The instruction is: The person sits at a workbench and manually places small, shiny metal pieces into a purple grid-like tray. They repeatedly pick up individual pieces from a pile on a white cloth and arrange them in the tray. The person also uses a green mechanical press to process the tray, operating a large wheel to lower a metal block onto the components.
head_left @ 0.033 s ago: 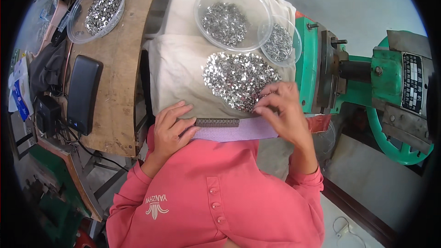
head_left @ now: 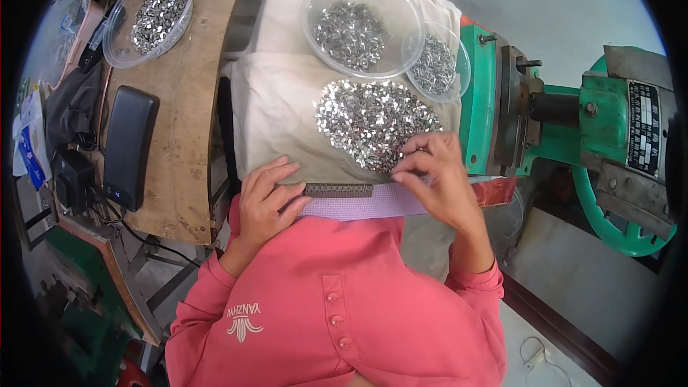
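Far left, a clear plastic bowl [head_left: 150, 14] of small silver metal bits sits on a wooden bench [head_left: 186, 136], w/ a black box-like device [head_left: 127, 147] nearer along the same bench. Right of that, a beige cloth [head_left: 276, 111] covers the work surface. Left hand [head_left: 266, 201] lies near, fingers spread & pressed flat on the left end of a lilac band [head_left: 365, 206] that carries a dark ribbed strip [head_left: 338, 190]. Just beyond the band, a loose pile of silver pieces [head_left: 373, 125] lies on the cloth; two more clear bowls, large [head_left: 358, 25] & small [head_left: 436, 64], sit far behind it. Right hand [head_left: 437, 179] has fingertips pinched together at the pile's near edge, approx. above the band's right part; what's in the pinch is too small to tell. Far right, a green machine [head_left: 609, 143]. No shift vs. the other frame: both hands & the band are in the same spots, so the work sits mid-pick.
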The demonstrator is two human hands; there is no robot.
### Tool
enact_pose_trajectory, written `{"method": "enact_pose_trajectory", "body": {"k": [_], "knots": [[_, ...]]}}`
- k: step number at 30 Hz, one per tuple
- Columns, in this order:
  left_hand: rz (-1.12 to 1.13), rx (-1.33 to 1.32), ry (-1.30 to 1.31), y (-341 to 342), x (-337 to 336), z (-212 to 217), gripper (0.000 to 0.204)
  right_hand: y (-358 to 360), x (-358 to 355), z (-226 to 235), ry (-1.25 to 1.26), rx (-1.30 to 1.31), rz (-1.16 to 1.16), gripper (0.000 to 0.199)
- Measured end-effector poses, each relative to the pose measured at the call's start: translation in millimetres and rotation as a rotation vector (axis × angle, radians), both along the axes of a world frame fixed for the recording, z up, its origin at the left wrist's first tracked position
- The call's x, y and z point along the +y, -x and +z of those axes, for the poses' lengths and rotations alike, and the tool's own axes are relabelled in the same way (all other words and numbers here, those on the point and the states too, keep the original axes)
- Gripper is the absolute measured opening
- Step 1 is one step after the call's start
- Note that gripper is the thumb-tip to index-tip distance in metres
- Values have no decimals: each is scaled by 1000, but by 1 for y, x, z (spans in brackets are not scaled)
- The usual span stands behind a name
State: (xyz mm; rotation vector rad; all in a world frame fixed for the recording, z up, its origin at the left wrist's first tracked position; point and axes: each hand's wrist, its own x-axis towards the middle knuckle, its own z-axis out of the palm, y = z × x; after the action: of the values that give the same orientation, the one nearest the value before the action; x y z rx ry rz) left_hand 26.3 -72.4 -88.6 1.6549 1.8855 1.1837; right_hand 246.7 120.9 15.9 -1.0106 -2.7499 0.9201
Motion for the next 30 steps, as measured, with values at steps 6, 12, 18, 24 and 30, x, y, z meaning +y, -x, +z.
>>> {"method": "enact_pose_trajectory", "body": {"k": [6,12,18,24,30], "knots": [[5,4,-23,1,0,-1,26,6,-21,-14,23,-45,33,9],[27,16,-39,-1,2,1,23,14,-28,-18,-22,-73,28,9],[32,26,-25,-1,2,3,21,15,-30,-18,-69,-63,32,10],[19,10,-21,-1,0,1,24,18,-34,-20,-91,-96,1,13],[41,-2,-32,-3,2,4,19,22,-36,-21,-68,-98,-23,11]]}}
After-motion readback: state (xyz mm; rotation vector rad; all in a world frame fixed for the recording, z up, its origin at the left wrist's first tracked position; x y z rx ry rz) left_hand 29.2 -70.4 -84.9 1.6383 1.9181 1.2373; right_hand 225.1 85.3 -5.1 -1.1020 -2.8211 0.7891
